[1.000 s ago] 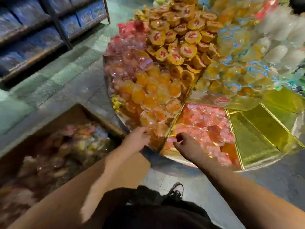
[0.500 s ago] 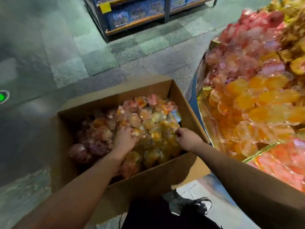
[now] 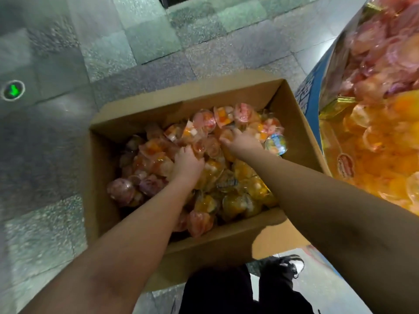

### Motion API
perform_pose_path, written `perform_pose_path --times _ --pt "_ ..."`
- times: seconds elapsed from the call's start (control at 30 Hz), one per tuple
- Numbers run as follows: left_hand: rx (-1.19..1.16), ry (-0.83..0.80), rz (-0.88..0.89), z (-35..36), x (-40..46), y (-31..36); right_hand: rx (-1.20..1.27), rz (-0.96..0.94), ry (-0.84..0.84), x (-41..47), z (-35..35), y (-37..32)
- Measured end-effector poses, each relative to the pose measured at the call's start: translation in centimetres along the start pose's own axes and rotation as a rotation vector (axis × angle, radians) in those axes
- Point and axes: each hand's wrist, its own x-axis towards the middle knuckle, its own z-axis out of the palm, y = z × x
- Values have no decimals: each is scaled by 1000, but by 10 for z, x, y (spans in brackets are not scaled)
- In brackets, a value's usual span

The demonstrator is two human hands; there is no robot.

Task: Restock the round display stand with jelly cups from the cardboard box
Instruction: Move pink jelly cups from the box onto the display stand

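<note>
An open cardboard box (image 3: pixel 226 241) stands on the floor below me, filled with several jelly cups (image 3: pixel 238 200) in orange, pink and purple. Both my hands are down in the pile. My left hand (image 3: pixel 187 165) sits near the box's middle, fingers curled into pink and orange cups. My right hand (image 3: pixel 242 142) lies further back and to the right, its fingers curled over an orange cup. The round display stand (image 3: pixel 310 98) rises at the right edge, with pink cups (image 3: pixel 381 64) heaped in one section and orange cups (image 3: pixel 385 143) in the one beside it.
Grey stone floor tiles (image 3: pixel 147 41) surround the box on the left and behind. A green floor light (image 3: pixel 12 90) glows at far left. My black trousers and a shoe (image 3: pixel 292 266) are just in front of the box. The stand's side almost touches the box's right wall.
My view swung from the stand down to the box. Both hands left the stand's edge, went into the box and have now pushed deeper among the cups, the right hand moving toward the middle.
</note>
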Motion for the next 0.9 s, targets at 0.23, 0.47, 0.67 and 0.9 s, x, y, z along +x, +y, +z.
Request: perform_pose_path --times 0.23,0.47,0.67,0.9 --pt "118 -64 -19 13 16 -2 353 213 67 28 29 -2" --pt "35 5 -31 7 15 -1 663 304 15 14 35 33" --pt "-118 132 -6 1 -13 -10 1069 310 -76 -19 22 70" --pt "-394 217 49 -15 -71 -15 1270 191 -218 -85 18 123"
